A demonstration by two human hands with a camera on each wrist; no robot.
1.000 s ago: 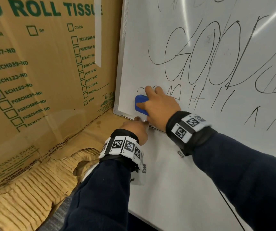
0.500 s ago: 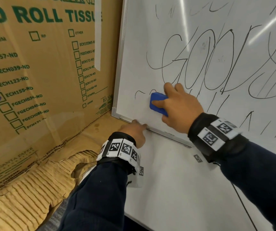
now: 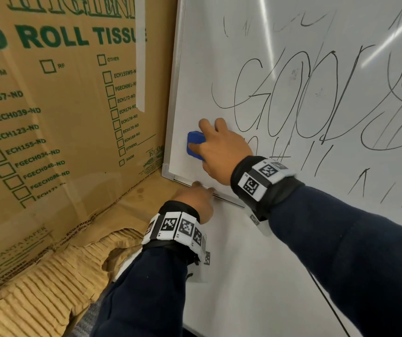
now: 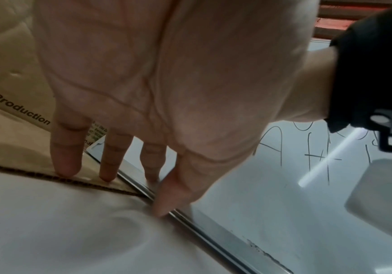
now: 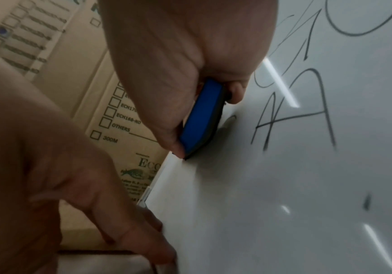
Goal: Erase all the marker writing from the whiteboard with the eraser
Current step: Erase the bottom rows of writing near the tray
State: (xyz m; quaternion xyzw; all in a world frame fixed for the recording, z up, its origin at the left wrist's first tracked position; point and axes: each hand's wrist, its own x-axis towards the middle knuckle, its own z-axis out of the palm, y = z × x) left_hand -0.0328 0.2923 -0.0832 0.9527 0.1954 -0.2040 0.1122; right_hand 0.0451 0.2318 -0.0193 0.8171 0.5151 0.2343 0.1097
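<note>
**Erasing: lower-left corner clear, most writing remains**

Head view: right hand grips the blue eraser against the whiteboard; large lettering remains.

Left wrist view: left hand, fingers straight, braces the bottom frame, holding nothing.

Right wrist view: only here the eraser's dark pad shows, contacting the board.

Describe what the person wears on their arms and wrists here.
Both arms are in dark navy long sleeves. Each wrist carries a black band ringed with white tiles printed with black square codes: left wrist band, right wrist band. The hands are bare, without gloves.
</note>
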